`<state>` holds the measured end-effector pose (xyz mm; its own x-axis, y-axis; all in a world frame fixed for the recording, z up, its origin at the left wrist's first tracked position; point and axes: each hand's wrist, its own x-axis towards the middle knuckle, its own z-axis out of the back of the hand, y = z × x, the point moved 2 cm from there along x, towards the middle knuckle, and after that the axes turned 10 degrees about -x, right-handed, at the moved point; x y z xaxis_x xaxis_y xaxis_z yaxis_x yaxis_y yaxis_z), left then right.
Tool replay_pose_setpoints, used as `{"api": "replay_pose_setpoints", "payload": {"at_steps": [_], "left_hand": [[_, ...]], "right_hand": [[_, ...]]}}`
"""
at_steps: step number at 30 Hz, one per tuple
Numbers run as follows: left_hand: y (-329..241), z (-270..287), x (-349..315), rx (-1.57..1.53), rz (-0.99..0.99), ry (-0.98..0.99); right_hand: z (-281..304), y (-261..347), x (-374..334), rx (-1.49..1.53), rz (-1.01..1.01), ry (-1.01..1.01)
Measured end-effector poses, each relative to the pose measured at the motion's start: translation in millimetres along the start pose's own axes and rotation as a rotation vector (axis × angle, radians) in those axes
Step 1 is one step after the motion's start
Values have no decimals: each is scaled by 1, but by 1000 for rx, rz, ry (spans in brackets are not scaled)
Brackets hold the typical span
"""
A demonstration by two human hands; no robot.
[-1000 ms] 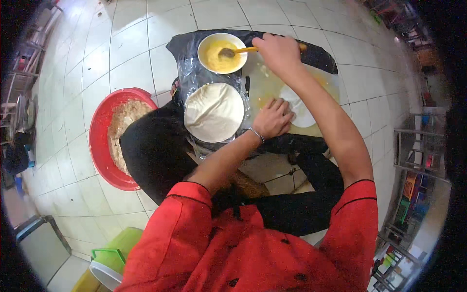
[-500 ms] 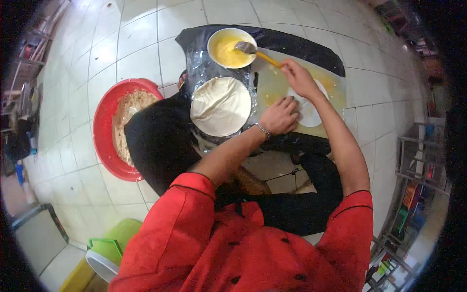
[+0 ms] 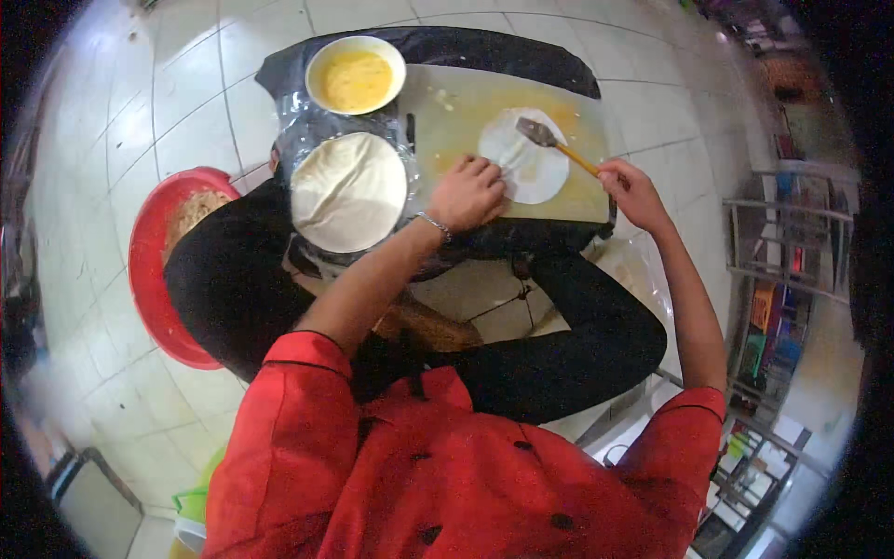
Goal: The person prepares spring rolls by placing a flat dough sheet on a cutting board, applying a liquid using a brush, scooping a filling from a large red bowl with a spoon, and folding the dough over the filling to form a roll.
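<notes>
My right hand (image 3: pixel 635 194) is closed around the yellow-orange handle of a brush (image 3: pixel 538 133). Its dark, wet-looking head is over a thin white round wrapper (image 3: pixel 521 170), on the wrapper's upper right part. The wrapper lies flat on a pale, yellow-smeared cutting board (image 3: pixel 447 116). My left hand (image 3: pixel 468 194) has curled fingers at the wrapper's left edge; the fingertips are partly hidden. Left of that hand is a round stack of cream-coloured wrappers (image 3: pixel 349 191), creased on top. Beyond the stack stands a white bowl (image 3: pixel 321 63) of yellow liquid like beaten egg.
Black plastic (image 3: pixel 503 54) covers the low work surface under the board. On the tiled floor to the left, a red basin (image 3: pixel 149 270) holds a pale brown crumbly mixture, partly behind my knee (image 3: pixel 223 279). Metal shelving (image 3: pixel 787 210) stands at the right.
My right hand has brought the brush from the bowl over to the wrapper, moving right and nearer. The left hand stays by the wrapper's edge. The whole view has shifted.
</notes>
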<state>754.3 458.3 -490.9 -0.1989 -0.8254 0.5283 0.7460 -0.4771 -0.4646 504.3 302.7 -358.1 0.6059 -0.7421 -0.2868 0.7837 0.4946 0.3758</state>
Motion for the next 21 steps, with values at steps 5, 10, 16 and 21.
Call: {"api": "replay_pose_setpoints", "payload": {"at_steps": [5,10,16,21], "left_hand": [[0,1,0,16,-4,8],[-2,3,-1,33,-8,30],[0,2,-1,29,-8,31],[0,2,-1,48,-12,18]], "right_hand": [[-18,-3,-13,-72,25,-3],[-10,0,-6,-361,-125,-183],[-8,20,-6,-466,-53,-98],[8,19,-9,-596,-90,-129]]}}
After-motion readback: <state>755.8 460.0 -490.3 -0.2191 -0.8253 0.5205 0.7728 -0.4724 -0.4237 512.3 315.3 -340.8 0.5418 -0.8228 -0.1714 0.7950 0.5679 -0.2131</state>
